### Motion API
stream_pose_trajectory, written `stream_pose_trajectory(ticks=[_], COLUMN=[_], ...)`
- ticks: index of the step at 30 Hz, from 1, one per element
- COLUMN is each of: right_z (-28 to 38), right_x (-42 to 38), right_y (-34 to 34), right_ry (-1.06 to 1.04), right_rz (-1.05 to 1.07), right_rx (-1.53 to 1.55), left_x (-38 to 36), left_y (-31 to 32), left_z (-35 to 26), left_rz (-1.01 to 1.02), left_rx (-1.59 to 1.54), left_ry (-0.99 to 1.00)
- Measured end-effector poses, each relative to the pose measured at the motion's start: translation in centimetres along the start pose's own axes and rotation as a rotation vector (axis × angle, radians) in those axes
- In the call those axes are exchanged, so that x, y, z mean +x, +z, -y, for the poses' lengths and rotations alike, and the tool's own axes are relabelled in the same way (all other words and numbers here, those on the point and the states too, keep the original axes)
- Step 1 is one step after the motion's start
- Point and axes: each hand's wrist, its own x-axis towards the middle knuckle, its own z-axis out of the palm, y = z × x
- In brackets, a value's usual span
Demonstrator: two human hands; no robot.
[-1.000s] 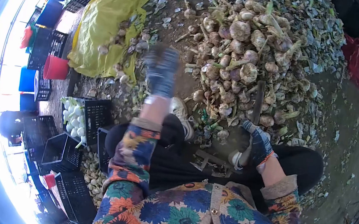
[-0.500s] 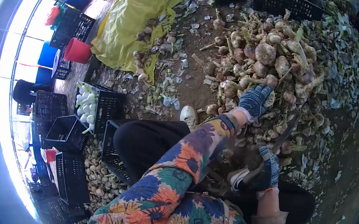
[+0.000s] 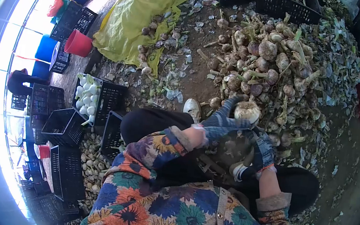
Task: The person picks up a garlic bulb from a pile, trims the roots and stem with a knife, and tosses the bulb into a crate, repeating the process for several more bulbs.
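In the head view, my left hand, in a grey-blue knit glove, is closed around a garlic bulb with its pale cut-looking side turned up. Just right of it, my right hand, also gloved, is closed close to the underside of the bulb. The knife whose dark blade showed at this hand a moment ago is now mostly hidden by the hands. Beyond both hands spreads a large heap of untrimmed garlic with roots and stalks on.
Black crate with white bulbs stands left of my knee. A yellow sheet, a red bucket and more crates lie farther left. Black crates stand behind the heap. Peelings cover the ground at right.
My left hand has come back from the heap toward my lap, now with a garlic bulb in it. My right hand has shifted slightly left and up, meeting it; the knife blade has swung out of sight.
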Motion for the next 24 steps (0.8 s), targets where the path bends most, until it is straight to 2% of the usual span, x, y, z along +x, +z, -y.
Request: stream_pose_trajectory(ticks=[1,2,4,5,8,9,12,13,14,15,17,19,22,24], right_z=[0.0,0.5,2.1,2.0,-1.7,-1.2,1.7,2.2,2.9,3.8,5.1,5.9,6.1,6.3], right_x=[-0.9,-1.4,-1.7,-1.7,0.1,-0.5,-2.7,-3.3,-3.8,-4.2,-4.9,-4.9,-4.3,-3.9], right_y=[0.0,0.2,1.4,2.1,0.6,0.2,-0.1,-0.3,-0.2,0.1,0.5,1.0,1.8,1.9], right_ry=[-0.293,-0.274,-0.232,-0.266,-0.085,-0.141,-0.249,-0.421,-0.440,-0.459,-0.465,-0.482,-0.412,-0.403], right_rz=[-0.007,0.082,0.264,0.215,0.058,-0.127,-0.246,-0.234,-0.163,-0.092,0.029,0.092,0.177,0.229], right_rx=[-0.583,-0.586,-0.593,-0.302,-0.324,-0.539,-0.920,-0.974,-1.007,-1.038,-1.170,-1.266,-1.423,-1.424], left_x=[-0.9,-1.6,-2.1,-2.2,-2.9,-3.0,-1.9,-1.6,-1.4,-1.7,2.0,-0.7,-0.3,0.1], left_y=[-0.4,-0.6,-0.8,-1.3,-1.9,-2.1,-3.2,-3.4,-3.5,-3.7,-7.5,-4.6,-5.2,-5.2], left_z=[-0.2,-0.4,-0.8,-0.4,-0.5,-0.6,1.2,1.5,1.7,1.9,10.5,4.6,6.3,7.0], left_rz=[0.002,0.010,0.122,0.147,0.129,0.121,0.120,0.118,0.118,0.074,0.281,0.198,0.189,0.156], left_rx=[-0.128,-0.256,-0.295,-0.292,-0.285,-0.252,-0.132,-0.029,0.074,0.380,-0.100,-0.569,-0.598,-0.363], left_ry=[-0.063,-0.131,-0.093,-0.097,-0.077,-0.038,0.056,0.057,0.060,0.217,-0.046,-0.067,-0.175,-0.184])
